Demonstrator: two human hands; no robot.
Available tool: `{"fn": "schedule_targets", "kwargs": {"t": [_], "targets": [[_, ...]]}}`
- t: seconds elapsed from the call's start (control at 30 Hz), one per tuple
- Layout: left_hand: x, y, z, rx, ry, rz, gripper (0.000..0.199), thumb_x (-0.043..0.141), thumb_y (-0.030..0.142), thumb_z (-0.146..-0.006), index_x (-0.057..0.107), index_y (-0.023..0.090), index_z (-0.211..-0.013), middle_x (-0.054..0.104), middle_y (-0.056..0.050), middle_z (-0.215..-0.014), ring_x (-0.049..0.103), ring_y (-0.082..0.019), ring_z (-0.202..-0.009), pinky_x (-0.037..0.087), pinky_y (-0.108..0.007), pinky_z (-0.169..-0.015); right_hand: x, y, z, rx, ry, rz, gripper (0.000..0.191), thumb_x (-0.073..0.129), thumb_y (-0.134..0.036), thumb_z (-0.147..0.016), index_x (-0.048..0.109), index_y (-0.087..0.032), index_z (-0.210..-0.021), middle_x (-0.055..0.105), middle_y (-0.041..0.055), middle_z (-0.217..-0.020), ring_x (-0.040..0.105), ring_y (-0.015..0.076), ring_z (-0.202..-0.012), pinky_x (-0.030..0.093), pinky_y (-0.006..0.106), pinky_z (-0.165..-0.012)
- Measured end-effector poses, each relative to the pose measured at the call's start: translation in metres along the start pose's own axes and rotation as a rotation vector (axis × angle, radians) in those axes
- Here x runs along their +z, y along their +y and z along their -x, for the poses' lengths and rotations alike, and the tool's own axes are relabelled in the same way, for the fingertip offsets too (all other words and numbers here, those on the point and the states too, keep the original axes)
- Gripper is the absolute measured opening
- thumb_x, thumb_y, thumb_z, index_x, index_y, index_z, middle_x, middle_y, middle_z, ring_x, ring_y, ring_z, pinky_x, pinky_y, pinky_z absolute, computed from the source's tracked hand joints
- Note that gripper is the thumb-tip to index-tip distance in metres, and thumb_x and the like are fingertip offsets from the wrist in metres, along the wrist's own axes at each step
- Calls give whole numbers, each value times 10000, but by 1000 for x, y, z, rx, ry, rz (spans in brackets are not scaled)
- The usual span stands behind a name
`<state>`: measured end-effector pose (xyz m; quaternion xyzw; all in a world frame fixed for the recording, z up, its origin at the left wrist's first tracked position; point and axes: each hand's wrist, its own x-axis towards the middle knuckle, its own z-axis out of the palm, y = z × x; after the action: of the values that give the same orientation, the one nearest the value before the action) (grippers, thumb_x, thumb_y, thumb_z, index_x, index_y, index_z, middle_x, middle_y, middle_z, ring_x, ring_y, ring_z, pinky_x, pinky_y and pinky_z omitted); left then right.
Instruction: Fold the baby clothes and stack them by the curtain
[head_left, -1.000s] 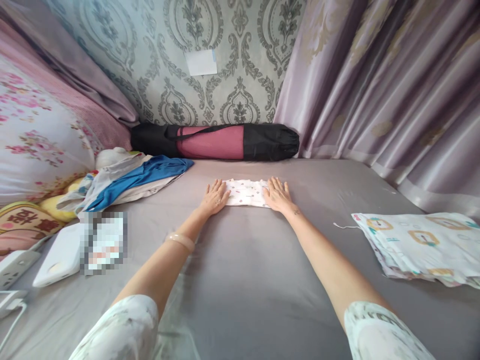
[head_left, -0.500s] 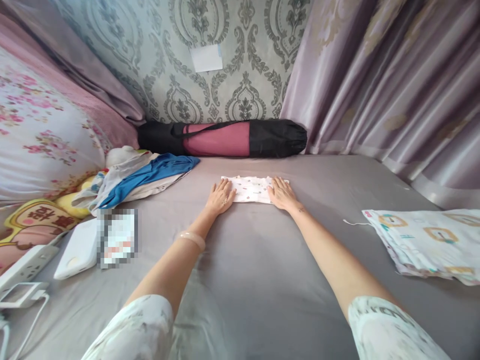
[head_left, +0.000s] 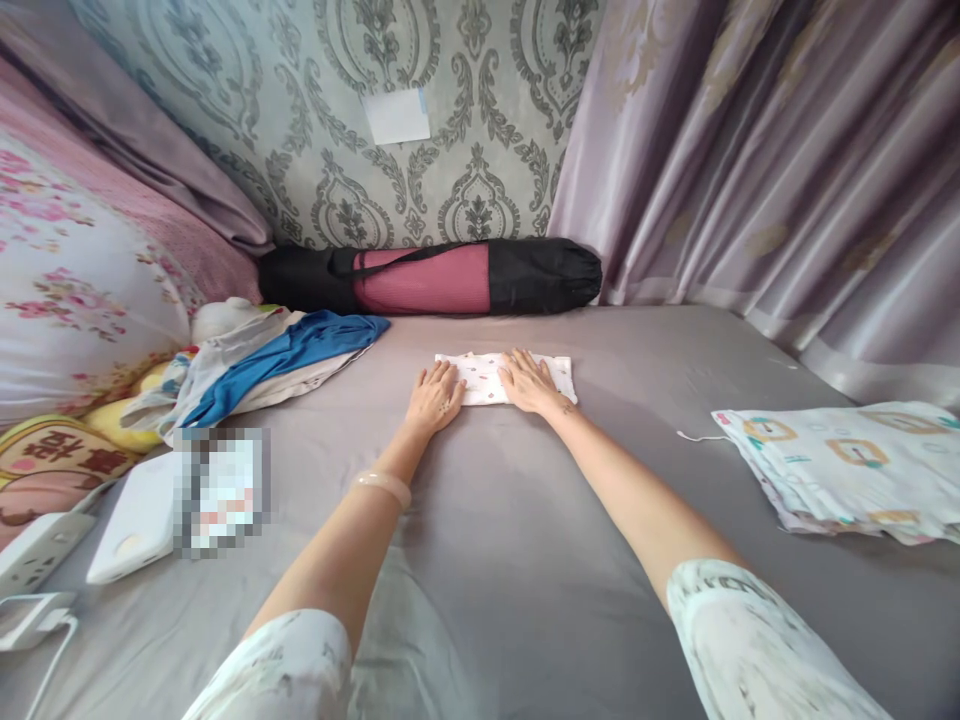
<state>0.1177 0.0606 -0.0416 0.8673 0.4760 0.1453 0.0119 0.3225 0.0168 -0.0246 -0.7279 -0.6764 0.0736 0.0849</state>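
At 8 o'clock from the small folded cloth (head_left: pixel 481 379) on the grey bedsheet (head_left: pixel 517 530), a white power strip (head_left: pixel 45 552) is lying; a patterned cloth stack (head_left: pixel 847 472) is sitting between 3 and 4. The left hand (head_left: pixel 436 394) and right hand (head_left: pixel 529 380) are resting flat on the small folded cloth, fingers slightly spread, gripping nothing; uneven sideways pressure could rumple its folds. A blue garment (head_left: pixel 289 360) is sprawling at 9, a rolled mat (head_left: pixel 431 283) across 12; nothing is blocking the hands.

2 dark Chinese characters (head_left: pixel 54 463) on yellow cushion (head_left: pixel 73 438), reading unclear
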Motion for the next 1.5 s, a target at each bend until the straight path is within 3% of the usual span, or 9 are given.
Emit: {"fn": "schedule_targets", "kwargs": {"t": [0.2,0.47,0.67,0.97,1.23,1.5], "targets": [[-2,1,0,0,0,-2,495,269,394,-988,472,156,-1371,421,-109,-1497,318,-218,-1418,222,-420,-1172,11,-2,0,1,20,8,592,141,-429,-995,293,-185,-1513,259,79,-1583,143,265,-1465,124,517,-1167],[0,0,0,-5,9,20,495,278,397,-986,473,148,-1366,429,-112,-1491,327,-220,-1413,227,-415,-1171,2,-4,0,6,-24,2,592,153,-418,-994,301,-161,-1507,251,98,-1583,148,282,-1464,128,533,-1162],[2,-1,0,-8,24,23,485,291,392,-985,468,138,-1359,438,-120,-1483,331,-215,-1410,232,-403,-1170,2,-26,-11,-66,-2,29,588,181,-395,-991,304,-129,-1501,215,113,-1592,130,246,-1471,73,515,-1175],[3,-2,-1,4,38,56,444,335,368,-973,475,144,-1330,463,-122,-1462,354,-227,-1394,260,-412,-1155,20,-42,-12,-81,96,31,565,206,-362,-987,372,-108,-1464,351,113,-1538,234,261,-1435,146,480,-1163],[4,-2,-2,8,74,93,410,365,332,-965,501,138,-1300,491,-140,-1434,382,-241,-1379,285,-426,-1141,13,-42,-18,-72,18,36,563,215,-362,-992,361,-99,-1468,331,127,-1546,232,272,-1437,158,508,-1155],[5,-4,-3,-16,115,101,386,356,259,-956,496,132,-1292,495,-153,-1427,410,-232,-1361,308,-412,-1129,19,-65,-24,-138,41,7,566,229,-341,-991,326,-83,-1485,281,123,-1568,192,248,-1454,112,489,-1169]]}}
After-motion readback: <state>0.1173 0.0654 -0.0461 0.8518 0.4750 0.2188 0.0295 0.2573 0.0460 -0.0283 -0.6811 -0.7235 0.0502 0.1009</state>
